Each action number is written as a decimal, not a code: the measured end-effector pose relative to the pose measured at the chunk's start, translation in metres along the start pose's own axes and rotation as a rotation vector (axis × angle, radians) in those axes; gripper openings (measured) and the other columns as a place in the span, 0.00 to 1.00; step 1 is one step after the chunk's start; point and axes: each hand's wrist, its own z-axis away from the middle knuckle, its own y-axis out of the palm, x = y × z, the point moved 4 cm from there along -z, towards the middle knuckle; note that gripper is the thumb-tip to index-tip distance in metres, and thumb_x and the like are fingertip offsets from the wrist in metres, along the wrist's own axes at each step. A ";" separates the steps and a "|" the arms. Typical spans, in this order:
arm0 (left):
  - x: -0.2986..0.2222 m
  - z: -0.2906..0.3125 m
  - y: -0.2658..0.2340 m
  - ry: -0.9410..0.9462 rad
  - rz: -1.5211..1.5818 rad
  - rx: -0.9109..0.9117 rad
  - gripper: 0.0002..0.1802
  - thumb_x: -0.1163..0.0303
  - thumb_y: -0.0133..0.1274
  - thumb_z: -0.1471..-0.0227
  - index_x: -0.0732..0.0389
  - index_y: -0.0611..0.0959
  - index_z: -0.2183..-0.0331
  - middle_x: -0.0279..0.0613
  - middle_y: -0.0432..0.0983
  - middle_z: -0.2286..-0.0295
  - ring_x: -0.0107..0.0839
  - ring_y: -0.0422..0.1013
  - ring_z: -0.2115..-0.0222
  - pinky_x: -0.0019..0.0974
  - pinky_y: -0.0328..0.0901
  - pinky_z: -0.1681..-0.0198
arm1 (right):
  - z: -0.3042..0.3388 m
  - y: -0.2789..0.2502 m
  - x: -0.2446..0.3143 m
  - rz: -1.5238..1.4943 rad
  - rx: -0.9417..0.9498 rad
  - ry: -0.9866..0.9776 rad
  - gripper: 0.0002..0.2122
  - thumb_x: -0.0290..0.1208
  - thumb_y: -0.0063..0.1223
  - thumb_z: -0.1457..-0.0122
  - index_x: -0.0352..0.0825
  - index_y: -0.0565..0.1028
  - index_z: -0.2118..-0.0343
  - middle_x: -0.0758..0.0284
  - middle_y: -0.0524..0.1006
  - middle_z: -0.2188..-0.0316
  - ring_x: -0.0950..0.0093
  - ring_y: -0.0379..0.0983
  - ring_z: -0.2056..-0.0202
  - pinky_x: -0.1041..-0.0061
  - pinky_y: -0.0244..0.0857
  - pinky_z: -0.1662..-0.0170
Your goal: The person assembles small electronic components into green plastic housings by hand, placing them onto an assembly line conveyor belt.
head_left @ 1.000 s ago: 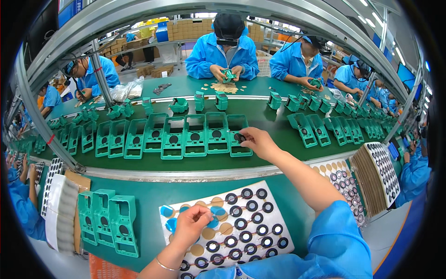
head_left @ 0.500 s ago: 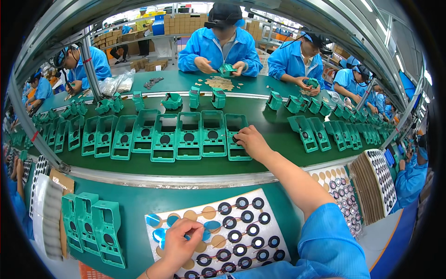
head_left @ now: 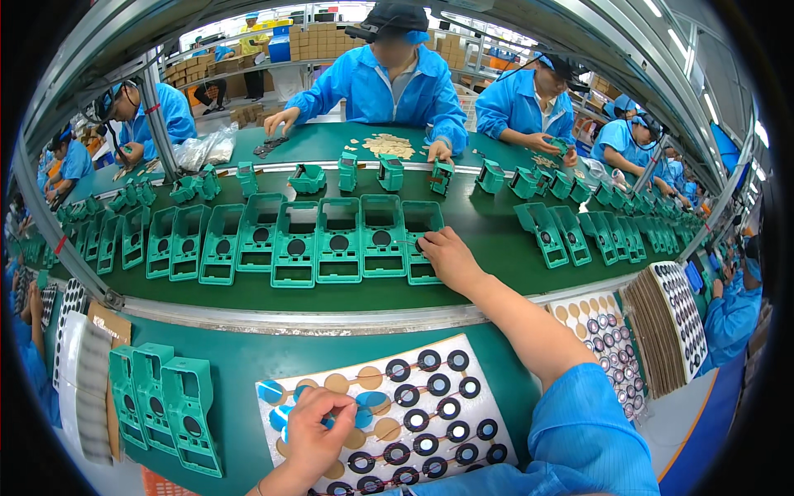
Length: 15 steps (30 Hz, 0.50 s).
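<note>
My right hand (head_left: 451, 258) reaches over the belt to a green plastic housing (head_left: 423, 217). Its bent fingers are closed at a dark round speaker (head_left: 421, 245) inside the housing, mostly hidden under the fingertips. My left hand (head_left: 313, 434) hovers curled above a white foam tray (head_left: 484, 405), thumb and fingertips together; whatever they may hold is hidden. Rows of black ring-shaped speakers (head_left: 426, 444) with thin wires fill the tray's right part. Bare tan circles (head_left: 370, 378) and pieces of blue film (head_left: 270, 391) lie at its left.
More green housings (head_left: 338, 263) with black discs stand along the belt (head_left: 488, 281). Several housings (head_left: 186, 413) stand at my left. At right are another speaker tray (head_left: 608, 347) and a tray stack (head_left: 653, 322). Co-workers in blue (head_left: 401, 91) sit opposite, behind small green parts (head_left: 390, 173).
The housings on the belt have shifted slightly right. My hands have barely moved. The co-worker opposite has put a small green part on the belt and stretched the other hand toward dark pieces.
</note>
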 end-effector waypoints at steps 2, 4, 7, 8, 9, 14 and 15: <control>0.002 0.001 0.000 -0.012 0.000 -0.020 0.02 0.77 0.56 0.60 0.62 0.79 0.77 0.37 0.72 0.79 0.30 0.64 0.77 0.30 0.59 0.76 | 0.004 0.001 0.005 0.032 -0.006 -0.004 0.14 0.27 0.49 0.50 0.29 0.71 0.60 0.62 0.71 0.59 0.63 0.63 0.58 0.69 0.60 0.53; 0.002 0.002 -0.002 -0.019 0.002 -0.039 0.02 0.77 0.56 0.60 0.62 0.79 0.77 0.37 0.72 0.79 0.30 0.64 0.77 0.30 0.59 0.76 | 0.007 0.001 0.010 0.069 -0.014 -0.006 0.15 0.29 0.48 0.48 0.28 0.70 0.58 0.60 0.69 0.55 0.62 0.63 0.55 0.67 0.59 0.51; 0.000 0.001 -0.007 -0.013 0.002 -0.065 0.02 0.77 0.56 0.60 0.62 0.79 0.77 0.37 0.71 0.79 0.29 0.63 0.77 0.30 0.58 0.76 | 0.011 -0.003 0.014 0.119 0.006 -0.003 0.19 0.34 0.46 0.46 0.27 0.67 0.55 0.55 0.64 0.48 0.59 0.59 0.49 0.66 0.56 0.47; 0.002 0.000 -0.009 -0.018 0.000 -0.086 0.02 0.77 0.56 0.60 0.62 0.79 0.77 0.37 0.71 0.78 0.28 0.63 0.78 0.29 0.58 0.76 | 0.012 -0.004 0.011 0.090 0.042 -0.005 0.19 0.34 0.46 0.45 0.27 0.66 0.53 0.54 0.62 0.47 0.58 0.58 0.48 0.65 0.55 0.46; 0.004 -0.001 -0.012 -0.024 -0.001 -0.106 0.02 0.77 0.56 0.60 0.62 0.79 0.78 0.37 0.70 0.78 0.27 0.62 0.78 0.29 0.58 0.76 | 0.014 -0.005 0.009 0.061 0.079 -0.007 0.20 0.33 0.46 0.45 0.28 0.64 0.51 0.53 0.60 0.46 0.57 0.57 0.46 0.65 0.55 0.46; 0.004 -0.003 -0.026 -0.024 -0.012 -0.088 0.02 0.78 0.56 0.61 0.62 0.78 0.78 0.35 0.69 0.77 0.25 0.60 0.80 0.27 0.57 0.78 | 0.011 -0.018 0.012 -0.256 0.103 0.178 0.21 0.29 0.46 0.46 0.29 0.62 0.49 0.53 0.68 0.54 0.58 0.63 0.52 0.64 0.53 0.45; 0.004 -0.004 -0.028 -0.067 0.057 -0.052 0.02 0.78 0.55 0.61 0.62 0.78 0.78 0.35 0.69 0.77 0.24 0.59 0.81 0.27 0.56 0.79 | 0.010 -0.016 0.014 -0.258 0.154 0.210 0.20 0.28 0.45 0.46 0.29 0.62 0.49 0.53 0.70 0.58 0.58 0.65 0.54 0.63 0.53 0.45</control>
